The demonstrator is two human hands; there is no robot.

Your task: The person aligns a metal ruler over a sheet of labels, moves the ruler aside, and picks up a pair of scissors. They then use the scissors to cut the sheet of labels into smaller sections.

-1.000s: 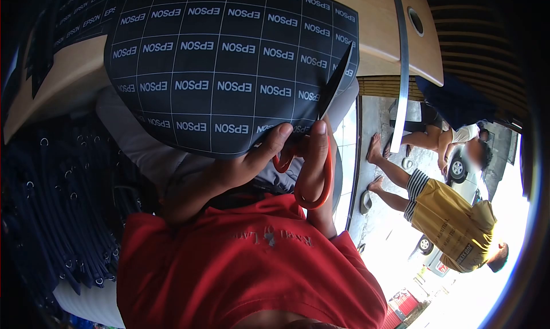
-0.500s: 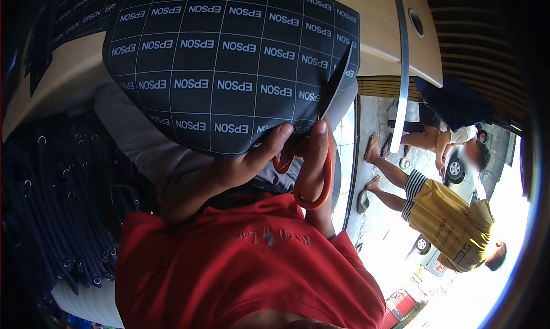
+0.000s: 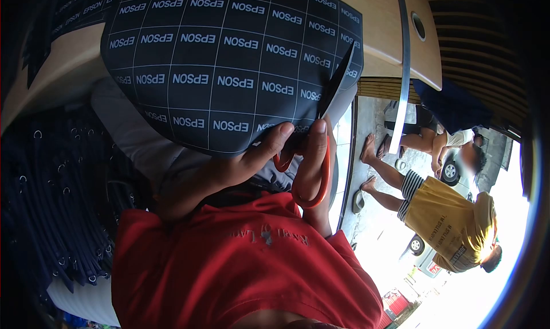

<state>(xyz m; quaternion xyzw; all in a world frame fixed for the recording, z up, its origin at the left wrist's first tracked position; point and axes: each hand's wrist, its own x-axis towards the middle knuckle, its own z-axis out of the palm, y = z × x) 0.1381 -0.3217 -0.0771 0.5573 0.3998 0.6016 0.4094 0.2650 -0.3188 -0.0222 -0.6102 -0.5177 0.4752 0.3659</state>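
- Left hand (image 3: 252, 160): closed on the lower edge of the printed sheet (image 3: 229, 65), thumb on top, other fingers hidden beneath.
- Right hand (image 3: 314, 157): threaded through the orange loops of the scissors (image 3: 322, 174), wrapped tight round the handles.
- Scissors: one pair; dark blade running up along the right edge of the printed sheet, tip near the sheet's upper right corner; opening of the blades not discernible.
- Printed sheet: one dark sheet gridded with white lines, a brand word in every cell; curved over the near edge of the wooden tabletop (image 3: 381, 25), lower edge hanging free in front of the torso.
- Second sheet (image 3: 86, 8): one, same print, lying flat at the upper left, just beside the first.
- Wooden tabletop: rounded right corner, one round hole (image 3: 417, 25), one pale metal strip (image 3: 404, 71) crossing it and overhanging the edge.
- Open room: to the right of the scissors, past the table edge, down to the tiled floor (image 3: 345, 174) and the bright street.
- Left side: crowded by a hanging mass of dark blue straps (image 3: 57, 180) with many small metal rings, too many to count.
- Red shirt (image 3: 240, 277): one, filling the lower middle, just below both hands.
- People outside: two, one in a yellow top (image 3: 447, 226), one seated (image 3: 441, 140), well apart from the hands.
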